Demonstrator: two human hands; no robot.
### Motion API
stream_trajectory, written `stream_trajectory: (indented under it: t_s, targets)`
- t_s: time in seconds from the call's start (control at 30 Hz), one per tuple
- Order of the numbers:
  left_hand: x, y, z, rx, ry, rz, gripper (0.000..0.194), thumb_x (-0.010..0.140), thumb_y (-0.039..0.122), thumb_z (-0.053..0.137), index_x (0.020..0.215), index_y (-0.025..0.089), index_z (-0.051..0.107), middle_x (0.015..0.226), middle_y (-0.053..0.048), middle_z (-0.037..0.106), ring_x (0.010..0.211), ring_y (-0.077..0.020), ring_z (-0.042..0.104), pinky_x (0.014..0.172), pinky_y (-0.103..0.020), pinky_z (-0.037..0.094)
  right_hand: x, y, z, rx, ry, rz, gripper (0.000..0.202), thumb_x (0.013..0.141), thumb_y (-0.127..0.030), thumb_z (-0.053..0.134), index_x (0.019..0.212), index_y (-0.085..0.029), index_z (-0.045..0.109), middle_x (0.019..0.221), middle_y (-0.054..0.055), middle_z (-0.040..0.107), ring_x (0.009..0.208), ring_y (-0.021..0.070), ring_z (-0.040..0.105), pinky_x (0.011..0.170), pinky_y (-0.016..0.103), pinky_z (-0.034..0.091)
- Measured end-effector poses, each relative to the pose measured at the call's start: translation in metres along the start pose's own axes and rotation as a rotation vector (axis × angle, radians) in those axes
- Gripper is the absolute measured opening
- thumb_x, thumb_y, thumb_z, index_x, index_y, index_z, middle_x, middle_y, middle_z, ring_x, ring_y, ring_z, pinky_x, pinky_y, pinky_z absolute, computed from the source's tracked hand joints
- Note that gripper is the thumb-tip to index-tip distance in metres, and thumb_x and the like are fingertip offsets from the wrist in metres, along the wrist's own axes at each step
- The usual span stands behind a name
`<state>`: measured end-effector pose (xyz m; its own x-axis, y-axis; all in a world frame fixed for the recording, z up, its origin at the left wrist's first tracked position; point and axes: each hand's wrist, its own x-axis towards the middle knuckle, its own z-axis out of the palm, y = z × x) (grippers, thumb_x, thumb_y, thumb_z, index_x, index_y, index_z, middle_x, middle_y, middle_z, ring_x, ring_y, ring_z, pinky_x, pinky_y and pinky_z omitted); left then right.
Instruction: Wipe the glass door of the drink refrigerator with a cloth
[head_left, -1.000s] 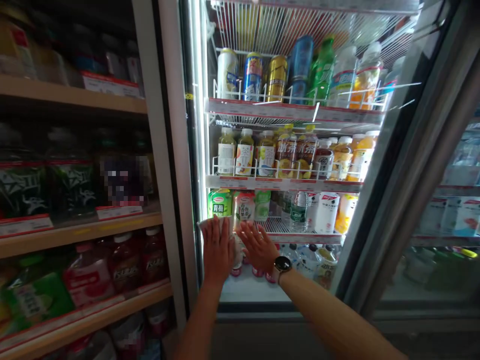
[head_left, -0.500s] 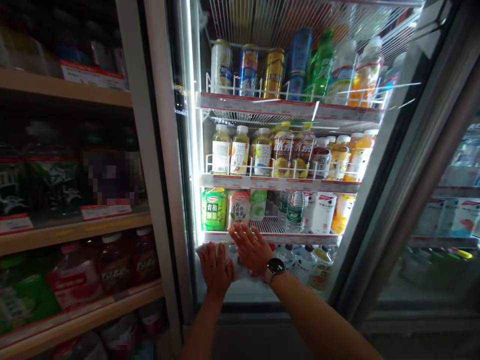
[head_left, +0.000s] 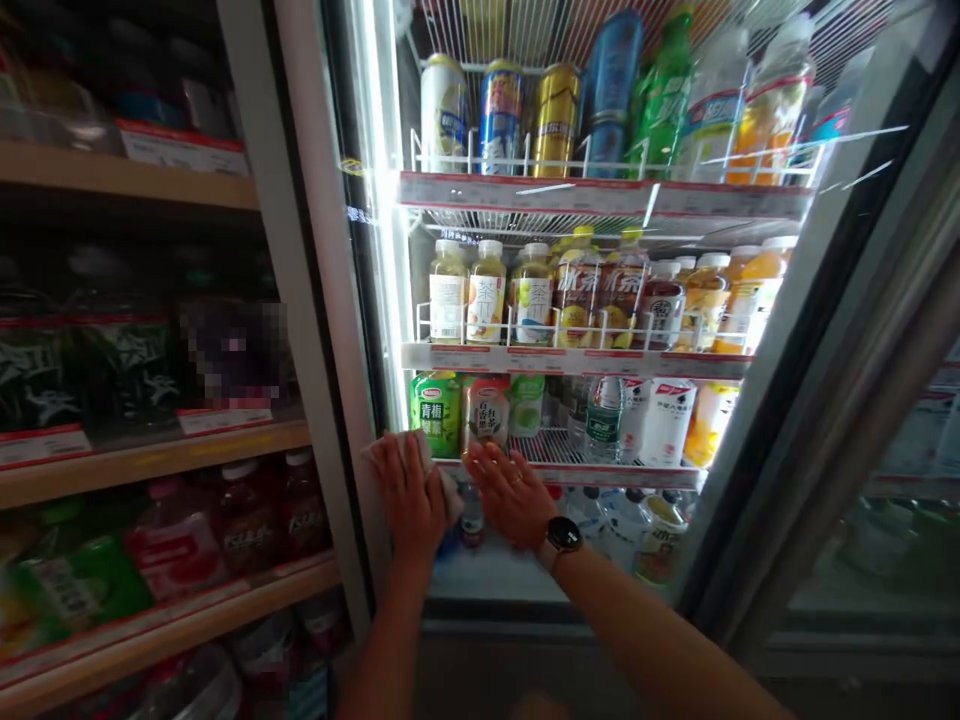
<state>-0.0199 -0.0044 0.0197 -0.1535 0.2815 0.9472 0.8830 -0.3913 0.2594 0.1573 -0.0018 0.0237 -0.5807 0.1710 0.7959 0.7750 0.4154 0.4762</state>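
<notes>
My left hand presses a pale wiping cloth against the lower left of the glass door, near its frame. The fingers lie over the cloth, which sticks out on both sides of them. To its right, my right hand is flat on the glass, fingers stretched out and nothing in it. A ring is on one finger and a watch on that wrist. Just behind the glass stand a green tea carton and a reddish carton, partly covered by my hands.
Lit fridge shelves behind the glass hold cans, tea bottles and water bottles. On the left, an open shelf rack carries several bottles. A metal door frame runs down the right side.
My left hand and the cloth have moved up and left across the glass toward the frame. My right hand stays flat in nearly the same place. The view has shifted slightly.
</notes>
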Motion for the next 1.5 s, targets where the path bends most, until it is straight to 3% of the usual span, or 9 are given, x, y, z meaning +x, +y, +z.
stream_trajectory:
  t_s: [0.27,0.5,0.63,0.83,0.93,1.13,1.3,1.4,1.5]
  targets:
    - [-0.069,-0.009,0.029,0.021,0.078,0.052,0.068,0.096,0.025,0.047,0.156,0.019,0.016,0.162,-0.017,0.012,0.149,-0.0352,0.011,0.120,-0.063,0.016,0.001,0.000,0.000,-0.017,0.017,-0.003,0.063,0.090,-0.022,0.048,0.152,-0.016,0.034,0.151,0.008,0.045,0.147,0.0210,0.030,0.122,0.039,0.020]
    - [-0.126,-0.041,0.023,0.084,-0.021,0.303,0.067,0.093,0.021,0.050,0.154,0.023,0.023,0.162,-0.012,0.018,0.149,-0.0308,0.014,0.122,-0.054,0.020,0.000,-0.001,-0.001,-0.038,0.020,0.009,0.060,0.092,-0.022,0.045,0.152,-0.018,0.035,0.151,0.006,0.044,0.145,0.0207,0.033,0.124,0.042,0.014]
    - [-0.109,-0.028,0.020,0.105,-0.025,0.277,0.068,0.094,0.020,0.049,0.155,0.021,0.019,0.163,-0.011,0.013,0.150,-0.0304,0.011,0.122,-0.054,0.018,0.003,-0.001,-0.005,-0.046,0.028,0.006,0.061,0.091,-0.023,0.048,0.151,-0.016,0.037,0.152,0.007,0.043,0.148,0.0211,0.027,0.124,0.041,0.014]
    - [-0.020,0.013,0.015,0.034,-0.029,0.216,0.068,0.096,0.022,0.047,0.156,0.020,0.016,0.164,-0.012,0.010,0.151,-0.0305,0.008,0.122,-0.055,0.016,0.004,0.000,-0.005,-0.061,0.058,-0.010,0.053,0.091,-0.023,0.047,0.143,-0.016,0.049,0.153,0.007,0.043,0.148,0.0223,0.025,0.124,0.043,0.013]
    - [-0.001,0.021,0.017,0.001,-0.008,0.148,0.067,0.096,0.023,0.047,0.155,0.020,0.017,0.163,-0.013,0.013,0.151,-0.0310,0.009,0.122,-0.057,0.016,0.003,0.001,-0.002,-0.069,0.071,-0.022,0.051,0.090,-0.021,0.045,0.141,-0.016,0.051,0.153,0.006,0.042,0.148,0.0228,0.025,0.124,0.043,0.014]
    - [-0.048,0.012,0.035,-0.019,0.121,0.151,0.063,0.096,0.025,0.046,0.155,0.018,0.022,0.161,-0.014,0.020,0.150,-0.0295,0.012,0.123,-0.055,0.013,0.000,0.001,0.000,-0.047,0.055,-0.017,0.055,0.091,-0.021,0.046,0.146,-0.013,0.045,0.154,0.008,0.041,0.149,0.0231,0.023,0.124,0.043,0.015]
    - [-0.094,-0.006,0.032,0.016,0.075,0.281,0.062,0.095,0.022,0.048,0.154,0.019,0.026,0.161,-0.013,0.021,0.150,-0.0277,0.015,0.124,-0.047,0.014,0.000,0.001,-0.003,-0.027,0.038,-0.009,0.060,0.091,-0.020,0.048,0.149,-0.012,0.038,0.152,0.008,0.043,0.149,0.0219,0.022,0.124,0.042,0.016]
    - [-0.101,-0.008,0.027,0.061,0.027,0.312,0.064,0.095,0.022,0.048,0.154,0.018,0.025,0.161,-0.014,0.021,0.149,-0.0282,0.015,0.123,-0.049,0.016,0.001,0.001,-0.004,-0.028,0.050,-0.005,0.061,0.090,-0.020,0.049,0.150,-0.012,0.037,0.152,0.008,0.044,0.150,0.0221,0.021,0.124,0.042,0.016]
    - [-0.086,0.002,0.021,0.107,-0.005,0.276,0.066,0.095,0.023,0.048,0.154,0.015,0.021,0.160,-0.017,0.021,0.149,-0.0299,0.014,0.122,-0.052,0.020,0.002,0.000,-0.004,-0.038,0.058,-0.007,0.059,0.091,-0.020,0.048,0.149,-0.012,0.039,0.152,0.008,0.043,0.149,0.0219,0.023,0.124,0.042,0.016]
